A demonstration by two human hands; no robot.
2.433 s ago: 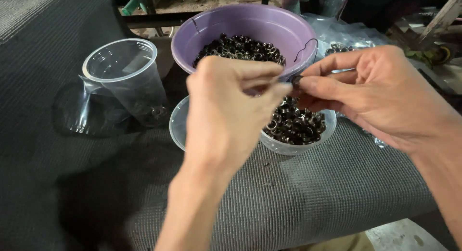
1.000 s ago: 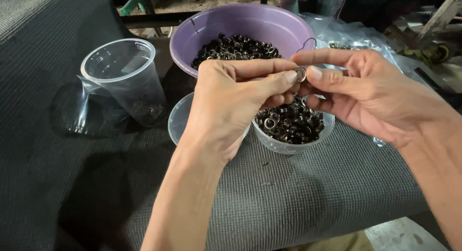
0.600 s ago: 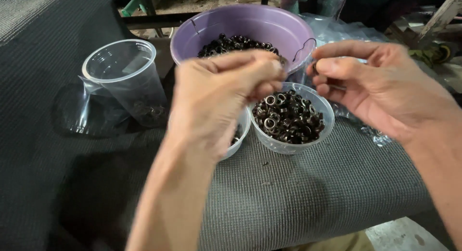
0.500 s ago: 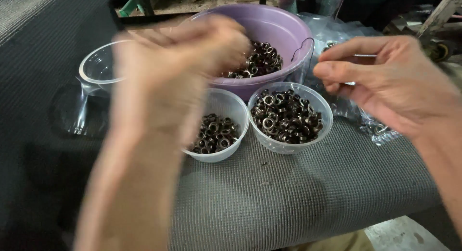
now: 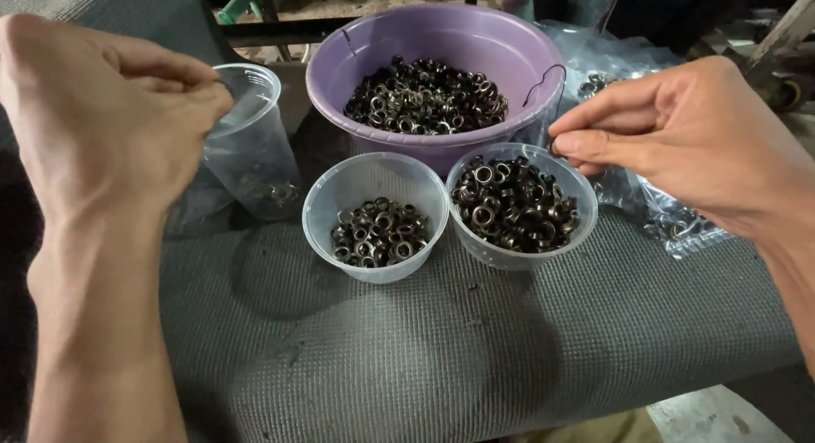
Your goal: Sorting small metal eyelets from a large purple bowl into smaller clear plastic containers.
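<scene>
My left hand point(image 5: 106, 112), fingers pinched shut over the tall clear cup point(image 5: 250, 146) at ten o'clock, should release squarely above its mouth, while my right hand point(image 5: 679, 142) pinches a small ring point(image 5: 556, 150) above the fuller tub point(image 5: 518, 205).

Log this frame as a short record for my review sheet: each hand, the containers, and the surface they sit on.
left hand: left hand closed in a pinch over the rim of the clear plastic cup; what it pinches cannot be seen
right hand: right hand pinched above the fuller small clear bowl of metal rings
other containers: large purple plastic tub of rings behind; emptier small clear bowl left of the fuller one
cup contents: a few rings at the bottom
surface: grey woven mat
</scene>
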